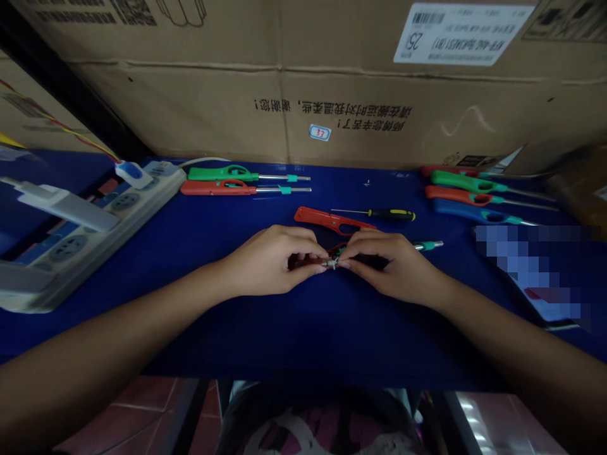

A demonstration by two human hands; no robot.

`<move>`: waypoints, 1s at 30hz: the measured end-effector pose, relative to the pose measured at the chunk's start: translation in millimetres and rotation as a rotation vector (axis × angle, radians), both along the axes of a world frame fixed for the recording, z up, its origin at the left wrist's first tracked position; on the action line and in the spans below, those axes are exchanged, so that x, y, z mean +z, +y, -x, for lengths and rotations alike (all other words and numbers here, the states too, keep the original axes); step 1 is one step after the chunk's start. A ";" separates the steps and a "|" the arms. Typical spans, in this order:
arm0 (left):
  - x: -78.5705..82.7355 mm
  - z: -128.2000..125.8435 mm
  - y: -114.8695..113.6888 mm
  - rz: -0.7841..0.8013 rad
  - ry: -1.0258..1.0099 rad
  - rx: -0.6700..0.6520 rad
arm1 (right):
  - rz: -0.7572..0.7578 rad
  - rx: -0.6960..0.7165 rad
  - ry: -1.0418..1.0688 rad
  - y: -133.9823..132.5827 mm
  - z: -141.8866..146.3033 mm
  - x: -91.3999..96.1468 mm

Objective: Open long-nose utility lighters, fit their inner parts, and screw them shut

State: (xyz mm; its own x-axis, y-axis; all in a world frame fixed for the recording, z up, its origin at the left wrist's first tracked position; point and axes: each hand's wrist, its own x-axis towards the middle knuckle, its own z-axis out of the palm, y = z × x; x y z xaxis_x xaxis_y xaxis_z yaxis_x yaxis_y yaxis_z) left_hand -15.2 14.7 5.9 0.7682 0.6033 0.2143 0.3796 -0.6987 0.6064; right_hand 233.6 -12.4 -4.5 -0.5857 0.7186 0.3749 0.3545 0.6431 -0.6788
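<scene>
Both hands meet over the middle of the blue table (303, 316). My left hand (272, 259) is closed around the red body of an opened long-nozzle lighter (308, 259). My right hand (393, 265) pinches a small metal part at the lighter's middle, and the lighter's metal nozzle with a teal collar (429, 245) sticks out to the right from under it. Just behind the hands lies a loose red lighter shell half (332, 220), and a yellow-and-black screwdriver (384, 214) lies beside it.
Two finished lighters, green (222, 172) and red (222, 187), lie at the back left. Several more lighters (474, 189) lie at the back right. A white power strip (85, 227) with plugs fills the left side. Cardboard boxes (303, 95) wall off the back.
</scene>
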 end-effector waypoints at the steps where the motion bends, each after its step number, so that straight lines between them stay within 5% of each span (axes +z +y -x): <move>1: -0.1 0.1 0.0 -0.003 0.001 0.002 | -0.001 -0.003 0.001 0.1 0.1 0.0; 16: -2.3 0.2 0.1 -0.065 0.025 -0.008 | -0.043 -0.012 -0.023 -0.2 -0.2 0.3; 30: -0.1 -0.9 -3.0 -0.286 0.097 -0.005 | 0.000 -0.115 -0.025 -0.3 1.0 -0.5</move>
State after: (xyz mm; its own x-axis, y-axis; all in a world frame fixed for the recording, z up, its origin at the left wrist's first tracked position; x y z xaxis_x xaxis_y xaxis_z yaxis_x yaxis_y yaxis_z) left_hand -14.3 11.6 5.8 0.7963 0.5250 0.3005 0.4219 -0.8380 0.3460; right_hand 232.7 -12.7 -5.1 -0.5089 0.7816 0.3609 0.4425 0.5971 -0.6691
